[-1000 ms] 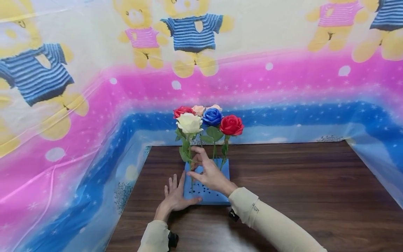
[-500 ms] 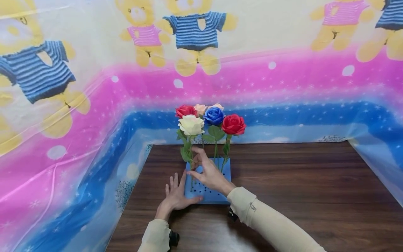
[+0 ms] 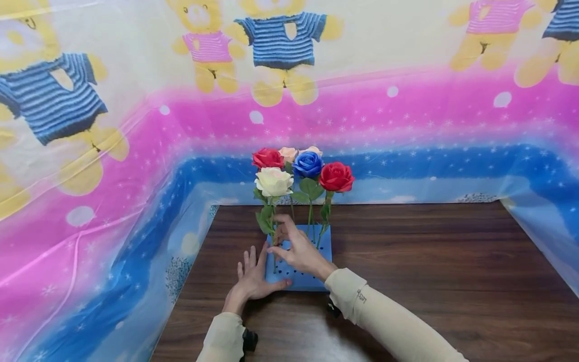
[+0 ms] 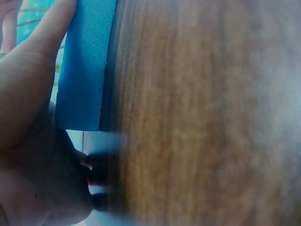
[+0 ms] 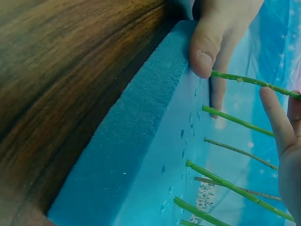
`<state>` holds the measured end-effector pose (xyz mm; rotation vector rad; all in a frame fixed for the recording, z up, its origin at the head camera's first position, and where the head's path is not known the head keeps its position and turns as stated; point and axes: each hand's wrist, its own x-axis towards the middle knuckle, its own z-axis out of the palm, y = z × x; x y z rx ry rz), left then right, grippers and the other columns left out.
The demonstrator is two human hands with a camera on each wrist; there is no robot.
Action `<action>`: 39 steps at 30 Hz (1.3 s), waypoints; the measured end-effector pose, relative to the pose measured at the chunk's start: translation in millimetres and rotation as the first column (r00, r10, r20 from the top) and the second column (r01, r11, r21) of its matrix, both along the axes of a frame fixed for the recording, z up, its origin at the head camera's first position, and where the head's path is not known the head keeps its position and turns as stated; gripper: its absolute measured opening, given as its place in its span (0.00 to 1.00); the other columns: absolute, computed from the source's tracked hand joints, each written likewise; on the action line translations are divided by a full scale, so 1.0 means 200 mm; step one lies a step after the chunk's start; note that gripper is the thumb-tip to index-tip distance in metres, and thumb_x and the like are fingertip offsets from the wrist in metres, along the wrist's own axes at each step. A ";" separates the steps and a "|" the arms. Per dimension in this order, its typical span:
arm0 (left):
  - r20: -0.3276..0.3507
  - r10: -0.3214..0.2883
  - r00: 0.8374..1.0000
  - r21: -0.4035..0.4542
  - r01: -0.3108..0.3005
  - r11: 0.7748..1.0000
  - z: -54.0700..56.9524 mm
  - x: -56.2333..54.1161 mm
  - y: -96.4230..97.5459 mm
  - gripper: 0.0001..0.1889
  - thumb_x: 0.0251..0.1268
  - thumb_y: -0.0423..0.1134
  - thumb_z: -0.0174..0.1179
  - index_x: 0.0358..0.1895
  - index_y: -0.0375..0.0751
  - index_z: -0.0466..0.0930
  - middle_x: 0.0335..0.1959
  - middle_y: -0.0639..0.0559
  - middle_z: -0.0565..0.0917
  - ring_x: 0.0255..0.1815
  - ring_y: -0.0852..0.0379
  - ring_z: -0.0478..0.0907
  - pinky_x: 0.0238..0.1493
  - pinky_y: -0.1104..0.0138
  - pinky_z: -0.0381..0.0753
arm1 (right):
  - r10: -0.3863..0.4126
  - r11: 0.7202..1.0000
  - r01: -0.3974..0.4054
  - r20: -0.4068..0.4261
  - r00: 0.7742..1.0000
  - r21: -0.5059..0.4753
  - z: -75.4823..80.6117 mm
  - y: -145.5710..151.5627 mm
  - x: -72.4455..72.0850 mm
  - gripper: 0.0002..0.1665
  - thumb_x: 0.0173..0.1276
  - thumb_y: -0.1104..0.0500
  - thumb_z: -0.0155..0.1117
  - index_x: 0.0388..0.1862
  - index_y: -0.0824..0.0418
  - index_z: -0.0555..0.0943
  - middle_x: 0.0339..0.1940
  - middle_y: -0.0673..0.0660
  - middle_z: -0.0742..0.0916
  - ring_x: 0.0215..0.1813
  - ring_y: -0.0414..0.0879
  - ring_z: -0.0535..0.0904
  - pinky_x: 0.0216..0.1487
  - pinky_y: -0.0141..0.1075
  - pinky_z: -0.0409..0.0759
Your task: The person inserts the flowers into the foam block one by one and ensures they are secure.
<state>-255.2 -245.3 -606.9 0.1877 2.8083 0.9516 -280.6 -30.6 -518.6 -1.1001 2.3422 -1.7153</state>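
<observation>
In the head view, my right hand [image 3: 302, 250] pinches the stem of a white rose [image 3: 273, 182] between thumb and fingers. This rose stands upright at the front left of a blue foam block [image 3: 312, 286] dotted with small holes. In the right wrist view, the lower end of its green stem [image 5: 249, 80] meets the foam beside my left thumb. My left hand [image 3: 253, 281] rests against the block's front left corner, fingers spread and straight, thumb along the front edge. The left wrist view shows that hand [image 4: 28, 94] against the foam's side.
Behind the white rose, the block bears a blue rose [image 3: 308, 164], a red rose [image 3: 336, 177] on the right, another red rose [image 3: 267, 158] and pale peach roses [image 3: 288, 154]. A dark wooden table [image 3: 429, 266] lies beneath. A bear-print cloth [image 3: 362, 110] hangs behind.
The white rose has sunk slightly toward the foam block, with my right hand still pinching its stem. The left hand keeps its place on the block. The head view has shifted a little.
</observation>
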 end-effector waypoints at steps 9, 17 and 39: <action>-0.012 -0.012 1.000 0.021 0.012 1.000 0.08 0.05 0.03 0.74 0.56 0.84 0.70 0.95 0.60 0.32 0.92 0.28 0.31 0.91 0.25 0.21 0.82 0.23 0.25 | 0.021 0.996 -0.008 0.150 0.988 -0.086 -0.01 0.04 0.01 0.51 0.77 0.57 0.80 0.86 0.32 0.61 0.61 0.57 0.85 0.58 0.48 0.89 0.48 0.43 0.94; 0.007 -0.008 1.000 0.023 0.007 1.000 0.16 0.08 0.05 0.74 0.58 0.81 0.72 0.95 0.54 0.33 0.92 0.25 0.32 0.90 0.22 0.23 0.82 0.23 0.25 | 0.083 0.979 -0.044 0.191 0.978 -0.201 -0.01 0.09 0.02 0.54 0.74 0.60 0.81 0.87 0.30 0.61 0.69 0.57 0.85 0.60 0.53 0.90 0.51 0.49 0.94; 0.007 0.014 1.000 -0.003 -0.014 1.000 0.17 0.08 0.07 0.73 0.58 0.76 0.76 0.95 0.50 0.37 0.91 0.24 0.35 0.91 0.23 0.25 0.84 0.25 0.26 | -0.002 0.961 0.049 0.170 0.985 -0.271 -0.06 0.65 0.25 0.49 0.77 0.67 0.76 0.89 0.48 0.63 0.69 0.66 0.86 0.59 0.67 0.88 0.46 0.59 0.93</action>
